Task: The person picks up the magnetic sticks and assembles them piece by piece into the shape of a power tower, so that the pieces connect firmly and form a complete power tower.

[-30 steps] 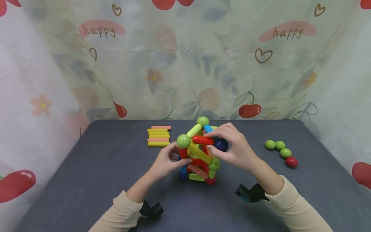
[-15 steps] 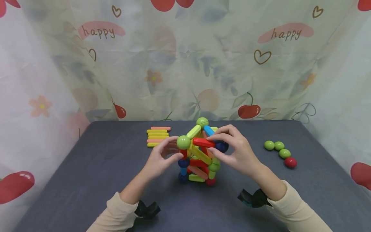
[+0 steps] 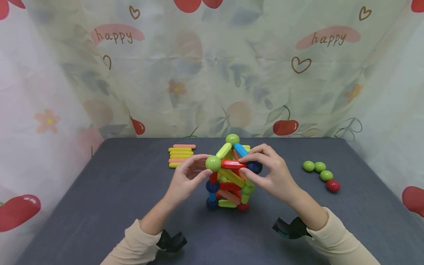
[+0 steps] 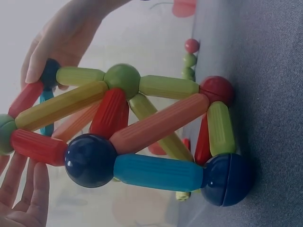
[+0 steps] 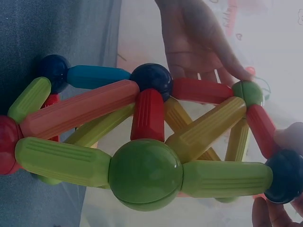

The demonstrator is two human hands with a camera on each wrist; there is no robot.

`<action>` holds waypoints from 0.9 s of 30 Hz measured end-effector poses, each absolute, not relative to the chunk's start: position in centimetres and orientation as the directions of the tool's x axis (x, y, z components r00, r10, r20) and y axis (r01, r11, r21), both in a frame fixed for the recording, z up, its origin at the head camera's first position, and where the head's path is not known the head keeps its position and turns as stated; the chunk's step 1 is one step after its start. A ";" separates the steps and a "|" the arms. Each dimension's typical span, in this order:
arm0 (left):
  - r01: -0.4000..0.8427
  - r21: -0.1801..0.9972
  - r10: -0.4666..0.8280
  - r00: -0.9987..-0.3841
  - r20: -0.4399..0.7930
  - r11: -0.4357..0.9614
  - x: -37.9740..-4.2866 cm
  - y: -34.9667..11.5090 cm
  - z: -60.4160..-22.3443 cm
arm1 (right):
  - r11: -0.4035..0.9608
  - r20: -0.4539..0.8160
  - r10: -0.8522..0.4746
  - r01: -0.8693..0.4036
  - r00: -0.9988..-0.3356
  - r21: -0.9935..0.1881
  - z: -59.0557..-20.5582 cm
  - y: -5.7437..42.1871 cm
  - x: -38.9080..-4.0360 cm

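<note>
A frame of coloured toy magnetic rods and balls stands upright on the table. My left hand (image 3: 185,178) pinches the light green ball (image 3: 213,163) at its upper left corner, thumb in front and fingers behind. With thumb and fingertips, my right hand (image 3: 273,167) pinches the red rod (image 3: 231,164) close to its right end, beside the dark blue ball (image 3: 254,167). That rod spans level between the two balls. Below it a yellow rod (image 3: 233,177) slants down to another green ball (image 5: 146,174). A dark blue ball (image 4: 91,160) joins the left upright's red and blue rods.
Yellow and pink rods (image 3: 181,153) lie in a stacked row at the back left of the dark table (image 3: 116,206). Several green balls (image 3: 320,166) and one red ball (image 3: 332,186) rest on the right. A printed curtain (image 3: 212,81) hangs behind.
The left hand has moved up from the left upright to the corner green ball. The red rod now lines up level against that ball, and the frame has shifted slightly right.
</note>
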State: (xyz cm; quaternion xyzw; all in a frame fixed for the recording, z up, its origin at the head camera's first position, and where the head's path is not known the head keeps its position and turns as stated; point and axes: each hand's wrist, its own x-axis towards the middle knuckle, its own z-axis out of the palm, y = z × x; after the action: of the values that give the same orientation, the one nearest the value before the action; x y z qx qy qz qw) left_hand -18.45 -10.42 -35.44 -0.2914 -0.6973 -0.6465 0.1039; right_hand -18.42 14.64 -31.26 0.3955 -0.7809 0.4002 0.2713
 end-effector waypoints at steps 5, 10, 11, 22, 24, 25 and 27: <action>0.526 0.850 0.280 -0.814 0.509 -0.017 -18.3 -10.3 -35.4 | 0.356 0.731 -0.405 -0.831 -0.550 -0.428 -31.2 14.8 -18.5; 0.501 0.865 0.318 -0.824 0.469 0.023 -18.3 -10.3 -35.3 | 0.359 0.703 -0.406 -0.809 -0.584 -0.465 -31.1 15.5 -18.6; 0.494 0.868 0.327 -0.828 0.456 0.041 -18.2 -10.3 -35.3 | 0.364 0.694 -0.404 -0.801 -0.596 -0.476 -31.1 15.8 -18.6; 0.496 0.843 0.391 -0.833 0.392 0.211 -18.1 -10.3 -35.6 | 0.306 0.623 -0.416 -0.747 -0.662 -0.590 -31.1 17.7 -18.8; 0.509 0.832 0.394 -0.827 0.401 0.220 -18.1 -10.4 -35.6 | 0.288 0.603 -0.406 -0.723 -0.686 -0.628 -31.3 18.1 -19.5; 0.513 0.829 0.395 -0.825 0.404 0.222 -18.1 -10.4 -35.6 | 0.292 0.586 -0.393 -0.700 -0.709 -0.652 -31.4 18.4 -19.9; 0.516 0.826 0.395 -0.824 0.406 0.227 -18.1 -10.6 -35.6 | 0.330 0.538 -0.360 -0.644 -0.762 -0.691 -31.8 19.1 -21.3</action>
State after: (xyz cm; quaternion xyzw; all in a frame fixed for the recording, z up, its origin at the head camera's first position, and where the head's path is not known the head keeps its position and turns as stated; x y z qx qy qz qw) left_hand -18.06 -10.61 -35.61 -0.2914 -0.7812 -0.5493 0.0549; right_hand -21.27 19.09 -31.81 0.3128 -0.8023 0.4870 0.1455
